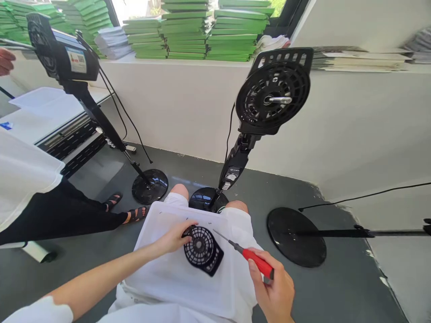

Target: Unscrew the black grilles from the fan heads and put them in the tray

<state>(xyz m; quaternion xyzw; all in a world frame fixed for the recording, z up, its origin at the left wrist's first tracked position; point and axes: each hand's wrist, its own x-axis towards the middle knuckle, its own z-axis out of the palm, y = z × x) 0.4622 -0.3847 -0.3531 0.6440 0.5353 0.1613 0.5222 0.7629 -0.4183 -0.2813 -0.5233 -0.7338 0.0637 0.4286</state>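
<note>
On my lap lies a white plastic tray (155, 273), tilted slightly, with a few tiny dark bits near its far edge. My left hand (178, 237) grips the upper left edge of a black fan motor cover (199, 246) that has round slotted vents. In my right hand (272, 282) is a screwdriver (257, 264) with a red and black handle. Its thin shaft points up and left, the tip just right of the cover and apart from it. Straight ahead stands a black pedestal fan (249, 116), without blades, its metal motor shaft bare.
At the left, another bladeless fan (77, 58) stands beside a co-worker's hand (6, 62). A third fan base (296, 237) is on the right, its pole running rightward. Green stacks (185, 31) line the windowsill. A white table (50, 116) is at the left.
</note>
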